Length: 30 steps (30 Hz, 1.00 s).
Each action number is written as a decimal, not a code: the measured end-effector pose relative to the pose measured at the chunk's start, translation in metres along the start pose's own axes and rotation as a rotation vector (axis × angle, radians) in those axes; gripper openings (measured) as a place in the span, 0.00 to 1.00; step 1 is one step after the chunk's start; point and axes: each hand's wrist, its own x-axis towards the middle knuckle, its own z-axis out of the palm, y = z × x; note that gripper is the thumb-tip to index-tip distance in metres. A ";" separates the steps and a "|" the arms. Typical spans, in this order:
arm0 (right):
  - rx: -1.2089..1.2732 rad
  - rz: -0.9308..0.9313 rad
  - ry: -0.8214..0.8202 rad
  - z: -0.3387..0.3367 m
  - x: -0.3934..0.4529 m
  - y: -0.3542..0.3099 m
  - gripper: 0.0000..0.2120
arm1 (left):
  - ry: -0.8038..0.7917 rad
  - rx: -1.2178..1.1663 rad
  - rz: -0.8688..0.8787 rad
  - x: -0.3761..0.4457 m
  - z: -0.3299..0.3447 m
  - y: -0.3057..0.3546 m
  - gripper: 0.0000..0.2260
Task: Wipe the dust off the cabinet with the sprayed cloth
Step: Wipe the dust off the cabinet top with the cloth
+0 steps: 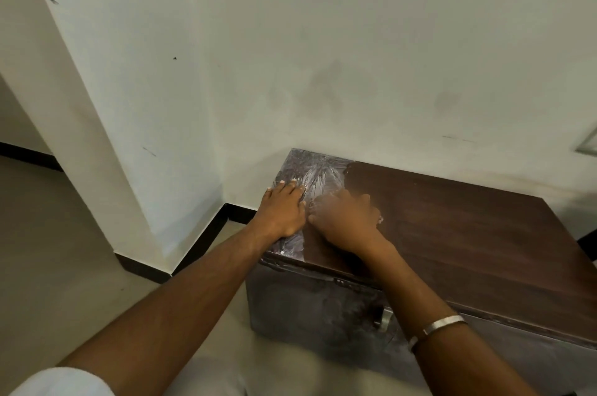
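A low dark brown cabinet (pixel 452 218) stands against the white wall. The left end of its top carries a grey-white dusty patch (pixel 310 169), and the rest of the top is dark and clean. My left hand (pixel 284 211) lies flat on the dusty patch with straight fingers. Right beside it, my right hand (pixel 345 221) is blurred, with curled fingers pressed onto the top at the border of the dust. Only a small white bit of the cloth (pixel 380 219) shows at this hand's right edge. The rest of the cloth is hidden under the hand.
The cabinet's front (pixel 307 308) is smeared grey and has a metal handle (pixel 384 318). A wall pillar (pixel 106 137) juts out at the left, with black skirting (pixel 200 247) along the beige floor (pixel 48 266). A grey frame edge (pixel 589 145) shows at far right.
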 end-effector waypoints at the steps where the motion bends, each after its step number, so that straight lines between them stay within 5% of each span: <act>1: 0.000 -0.018 0.000 0.001 -0.003 0.003 0.27 | -0.001 0.000 0.000 0.001 0.000 0.000 0.24; 30: -0.007 0.039 -0.023 -0.008 0.023 0.027 0.29 | -0.021 0.022 0.020 0.031 -0.002 0.000 0.24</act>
